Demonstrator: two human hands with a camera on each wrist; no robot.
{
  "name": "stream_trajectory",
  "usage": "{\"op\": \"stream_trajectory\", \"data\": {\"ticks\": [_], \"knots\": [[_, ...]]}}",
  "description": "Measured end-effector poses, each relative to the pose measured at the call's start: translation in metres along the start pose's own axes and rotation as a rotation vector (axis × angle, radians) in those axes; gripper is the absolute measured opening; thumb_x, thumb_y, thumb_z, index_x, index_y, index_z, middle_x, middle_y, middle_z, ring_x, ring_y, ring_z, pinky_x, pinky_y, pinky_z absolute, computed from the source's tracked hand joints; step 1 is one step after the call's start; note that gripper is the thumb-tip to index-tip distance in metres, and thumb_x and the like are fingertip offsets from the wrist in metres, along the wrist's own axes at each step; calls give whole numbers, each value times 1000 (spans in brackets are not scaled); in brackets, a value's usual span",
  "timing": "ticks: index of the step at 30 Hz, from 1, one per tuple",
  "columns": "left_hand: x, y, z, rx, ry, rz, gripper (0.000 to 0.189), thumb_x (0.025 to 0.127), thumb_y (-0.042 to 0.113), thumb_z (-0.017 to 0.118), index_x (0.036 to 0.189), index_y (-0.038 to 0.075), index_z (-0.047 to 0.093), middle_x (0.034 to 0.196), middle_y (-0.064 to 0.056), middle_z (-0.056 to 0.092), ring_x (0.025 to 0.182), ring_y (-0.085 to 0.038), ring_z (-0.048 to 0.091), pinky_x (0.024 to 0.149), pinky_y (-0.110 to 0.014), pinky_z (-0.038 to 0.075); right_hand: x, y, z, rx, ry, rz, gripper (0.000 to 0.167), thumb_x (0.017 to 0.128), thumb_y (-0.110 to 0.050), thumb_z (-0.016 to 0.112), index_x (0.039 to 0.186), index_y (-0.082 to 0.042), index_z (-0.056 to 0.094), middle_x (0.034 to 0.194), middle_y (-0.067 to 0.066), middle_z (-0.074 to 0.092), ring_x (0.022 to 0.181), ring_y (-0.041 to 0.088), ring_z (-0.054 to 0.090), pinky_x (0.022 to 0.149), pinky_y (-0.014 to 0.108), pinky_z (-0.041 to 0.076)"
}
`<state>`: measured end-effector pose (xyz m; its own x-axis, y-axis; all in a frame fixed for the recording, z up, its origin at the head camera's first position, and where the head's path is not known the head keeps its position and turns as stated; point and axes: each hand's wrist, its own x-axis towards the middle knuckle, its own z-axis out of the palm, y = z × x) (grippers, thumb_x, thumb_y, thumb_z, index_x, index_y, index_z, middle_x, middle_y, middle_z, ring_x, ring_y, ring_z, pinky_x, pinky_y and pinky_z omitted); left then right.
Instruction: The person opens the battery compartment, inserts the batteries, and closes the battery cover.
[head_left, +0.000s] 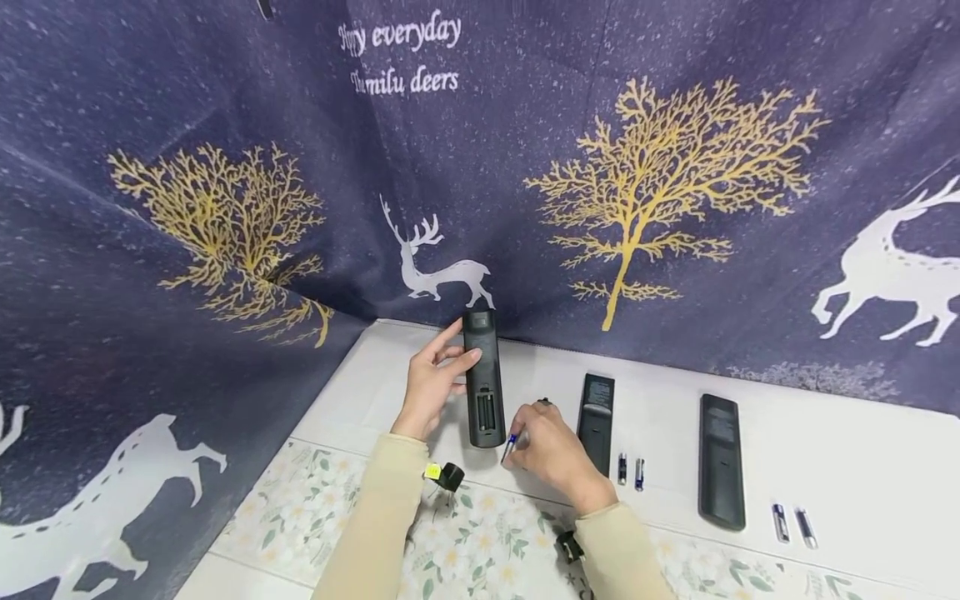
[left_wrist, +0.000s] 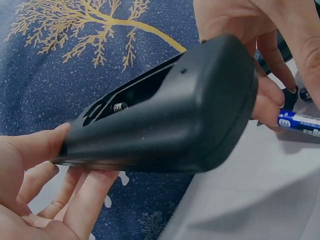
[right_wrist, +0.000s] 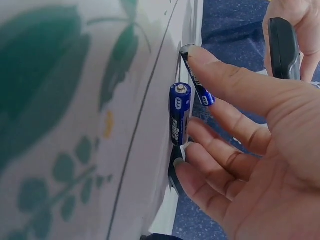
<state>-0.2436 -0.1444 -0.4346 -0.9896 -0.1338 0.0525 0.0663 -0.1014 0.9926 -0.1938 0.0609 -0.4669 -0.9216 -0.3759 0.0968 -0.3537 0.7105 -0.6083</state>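
Note:
My left hand (head_left: 429,390) grips a black remote control (head_left: 483,354) with its back toward me, thumb on one side and fingers behind. Its battery compartment (head_left: 486,410) is uncovered, and a coil spring (left_wrist: 120,107) shows inside. Low over the table beside the remote, my right hand (head_left: 553,448) pinches a blue and silver AAA battery (right_wrist: 198,77) between thumb and forefinger. Close to the other fingertips is a second AAA battery (right_wrist: 180,114); whether they touch it, I cannot tell. A small black piece (right_wrist: 175,172), partly hidden, is by those fingers.
To the right are two more black remotes, a nearer one (head_left: 597,417) and a farther one (head_left: 722,462). A pair of batteries (head_left: 631,471) lies beside the first, another pair (head_left: 793,527) beside the second. A dark blue patterned cloth (head_left: 510,150) hangs behind the white table (head_left: 862,467).

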Motion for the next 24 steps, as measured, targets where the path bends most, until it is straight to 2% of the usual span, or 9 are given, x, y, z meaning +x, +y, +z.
{"op": "stream_trajectory", "data": {"ticks": [4, 8, 14, 19, 24], "knots": [[-5, -3, -2, -5, 3, -20, 64, 93, 13, 85, 152, 25, 63, 119, -16, 66, 83, -27, 73, 68, -34, 64, -5, -1, 4, -12, -10, 2, 36, 74, -13, 98, 95, -11, 69, 102, 2, 60, 112, 33, 57, 83, 43, 55], [-6, -4, 1, -17, -15, -30, 64, 93, 13, 85, 152, 26, 62, 119, -15, 66, 85, -29, 74, 69, -36, 65, -8, 0, 4, -50, -1, -16, 37, 73, -14, 99, 100, -7, 75, 102, 3, 61, 110, 33, 58, 89, 47, 55], [-3, -5, 1, -2, 5, -25, 63, 93, 13, 85, 150, 27, 64, 119, -15, 67, 85, -25, 73, 69, -37, 64, -6, -1, 3, -73, -32, -29, 39, 79, -20, 95, 109, -3, 77, 103, 3, 60, 105, 28, 55, 89, 47, 54], [1, -1, 2, -2, -10, -9, 63, 93, 16, 86, 150, 28, 64, 121, -15, 67, 87, -25, 74, 70, -38, 64, -2, -2, 1, -96, -9, -40, 34, 81, -18, 95, 107, -3, 79, 103, 5, 60, 103, 29, 55, 89, 47, 54], [0, 0, 1, 5, 12, -17, 62, 93, 13, 85, 150, 27, 65, 119, -15, 67, 85, -28, 74, 67, -35, 64, -2, 0, 2, -56, -7, -44, 32, 79, -16, 95, 101, -7, 74, 101, 2, 60, 102, 27, 55, 85, 44, 54]]}}
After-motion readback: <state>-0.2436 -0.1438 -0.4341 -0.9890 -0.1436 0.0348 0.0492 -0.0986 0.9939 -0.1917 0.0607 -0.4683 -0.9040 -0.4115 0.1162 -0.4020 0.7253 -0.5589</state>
